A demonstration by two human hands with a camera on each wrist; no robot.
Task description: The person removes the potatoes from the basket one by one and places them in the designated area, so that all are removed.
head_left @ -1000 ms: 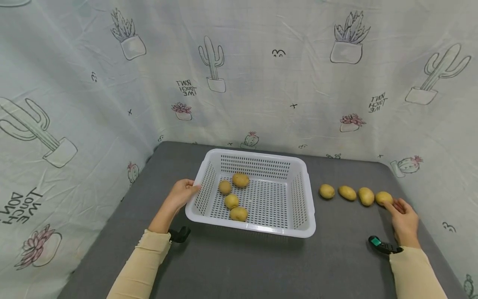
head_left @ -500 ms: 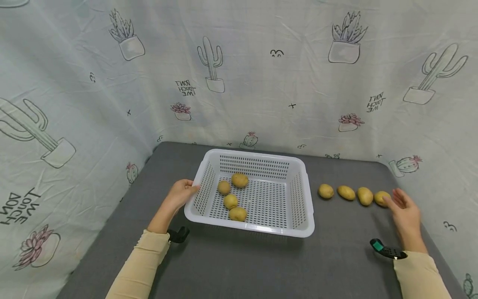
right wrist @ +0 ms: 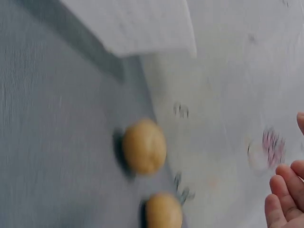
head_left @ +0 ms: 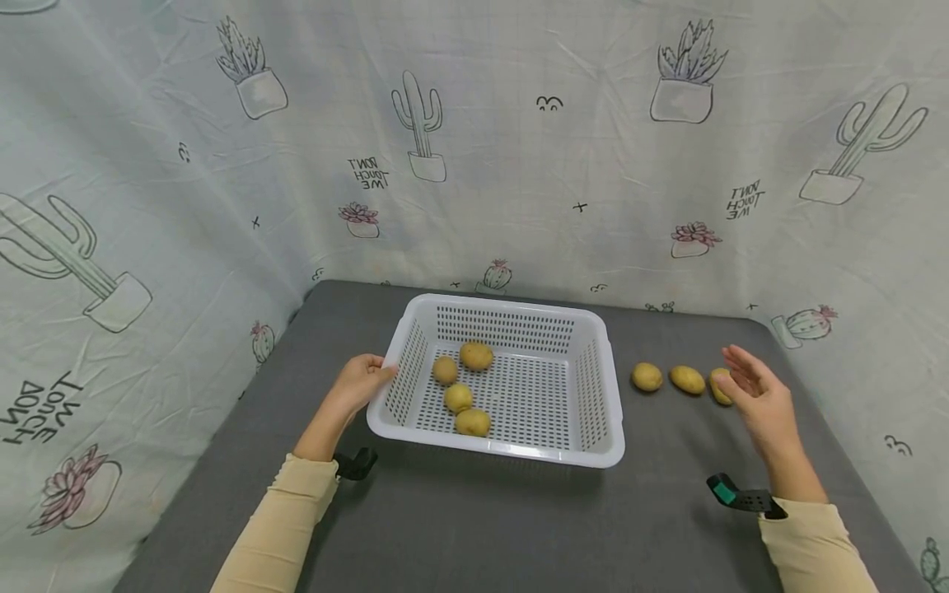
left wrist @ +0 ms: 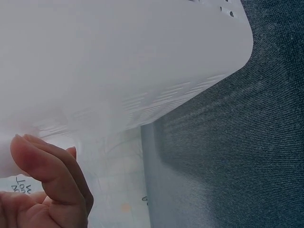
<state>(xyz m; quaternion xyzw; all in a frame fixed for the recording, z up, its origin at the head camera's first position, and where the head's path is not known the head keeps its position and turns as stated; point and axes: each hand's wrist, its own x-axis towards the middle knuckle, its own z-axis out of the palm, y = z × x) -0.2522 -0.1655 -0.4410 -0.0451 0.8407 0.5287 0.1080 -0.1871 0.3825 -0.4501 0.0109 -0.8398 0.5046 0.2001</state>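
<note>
My left hand [head_left: 359,383] grips the left rim of a white perforated plastic basket [head_left: 552,459], thumb over the edge. In the left wrist view, the curled fingers [left wrist: 57,173] are at the underside of the basket [left wrist: 118,57]. Several potatoes lie inside toward its left, among them a large potato [head_left: 476,357] at the back. My right hand [head_left: 767,412] hovers with relaxed fingers and nothing in them, overlapping a potato [head_left: 721,387] in the right-hand row. Left of it lie an oval potato [head_left: 687,380] and a rounder potato [head_left: 647,376]. The row's far right end is hidden behind the hand.
Everything stands on a dark grey table [head_left: 504,527]. A pale curtain [head_left: 504,165] printed with cacti hangs along its back and sides. In the right wrist view, the basket's white end wall [right wrist: 142,23] rises beyond a blurred potato [right wrist: 144,146].
My right hand first touched the rightmost potato, then drew off it with fingers spread and moved left over the row. The left hand and the basket stay in place.
</note>
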